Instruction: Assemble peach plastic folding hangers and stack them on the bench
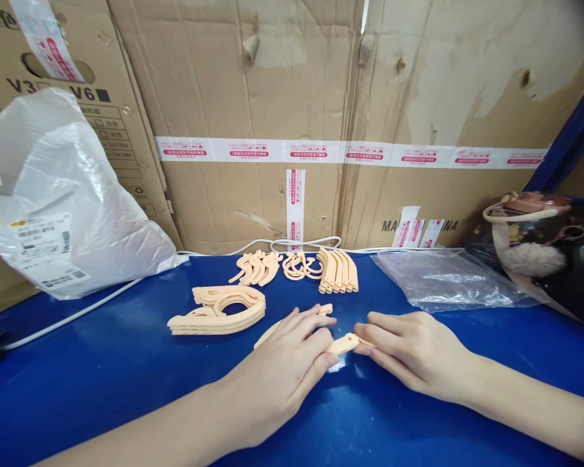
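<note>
My left hand [292,363] lies over a beige plastic hanger [345,344] on the blue table, its thumb and fingers closed on it. One end with a small round hole sticks out past the thumb. At that end my right hand [413,347] pinches a thin beige part, mostly hidden by the fingers. Other beige hanger pieces show beyond the left fingers, partly covered. To the left lies a stack of folded beige hangers [243,321]. Behind are curved short pieces [257,267], loose hooks [296,266] and a row of hanger arms [338,271].
A white plastic mailer bag [78,201] stands at the left, with a white cable [73,318] near it. A clear plastic bag [448,282] lies at the right, beside a dark bag [577,259] with a fluffy pompom. Taped cardboard [253,97] closes off the back.
</note>
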Demonstrator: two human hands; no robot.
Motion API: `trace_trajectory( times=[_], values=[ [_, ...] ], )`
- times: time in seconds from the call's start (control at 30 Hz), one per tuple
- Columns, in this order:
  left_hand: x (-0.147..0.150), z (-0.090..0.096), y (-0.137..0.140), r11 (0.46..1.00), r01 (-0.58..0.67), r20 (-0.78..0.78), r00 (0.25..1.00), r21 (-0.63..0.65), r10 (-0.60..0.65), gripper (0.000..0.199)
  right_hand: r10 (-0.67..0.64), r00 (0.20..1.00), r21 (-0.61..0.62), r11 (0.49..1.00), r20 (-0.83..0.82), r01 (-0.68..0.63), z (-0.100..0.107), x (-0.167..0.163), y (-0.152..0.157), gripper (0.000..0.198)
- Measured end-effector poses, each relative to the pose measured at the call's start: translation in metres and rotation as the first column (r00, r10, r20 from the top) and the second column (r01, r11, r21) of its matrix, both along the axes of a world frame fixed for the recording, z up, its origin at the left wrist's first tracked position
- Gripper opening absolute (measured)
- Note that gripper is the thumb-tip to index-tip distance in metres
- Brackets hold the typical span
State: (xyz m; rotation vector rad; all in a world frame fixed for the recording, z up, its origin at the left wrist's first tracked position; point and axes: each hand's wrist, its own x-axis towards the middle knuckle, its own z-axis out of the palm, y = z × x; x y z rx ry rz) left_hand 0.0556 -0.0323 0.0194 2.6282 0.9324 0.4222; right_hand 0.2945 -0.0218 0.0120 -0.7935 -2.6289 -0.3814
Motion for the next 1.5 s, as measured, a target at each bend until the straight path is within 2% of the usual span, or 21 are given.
trace_trajectory(
  times=[0.13, 0.37, 0.67, 0.87, 1.17, 1.5],
  values=[
    [-0.0004, -0.0012, 0.0003, 1.000, 0.016, -0.031, 0.999, 0.020, -0.015, 0.030, 0.019, 1.000, 0.078, 0.997, 0.011, -0.020, 0.0009, -0.0007, -0.0022, 0.031],
    [0.0006, -0.0041, 0.0003, 0.998, 0.026, -0.059, 0.998, 0.056, -0.023, 0.031, 0.034, 0.999, 0.108, 0.994, -0.018, -0.032, -0.0036, -0.0016, -0.0025, 0.027],
    [0.0007, -0.0018, -0.0004, 1.000, 0.005, -0.053, 0.999, -0.023, -0.006, 0.035, 0.032, 0.999, 0.239, 0.971, 0.013, -0.034, -0.0067, -0.0003, -0.0022, 0.031],
    [0.0014, -0.0016, -0.0010, 1.000, 0.008, -0.043, 0.999, -0.029, -0.010, 0.036, 0.030, 0.998, 0.306, 0.951, 0.051, -0.044, -0.0074, 0.0016, -0.0018, 0.032],
    [0.0014, -0.0040, -0.0023, 1.000, 0.012, 0.020, 1.000, 0.015, -0.012, 0.033, 0.026, 0.996, 0.256, 0.965, 0.081, -0.046, -0.0073, 0.0020, -0.0032, 0.034],
    [-0.0007, -0.0040, -0.0009, 0.999, 0.038, -0.011, 0.999, 0.025, -0.038, 0.030, 0.083, 0.995, 0.202, 0.975, 0.051, -0.091, -0.0087, 0.0026, -0.0032, 0.031]
  ],
)
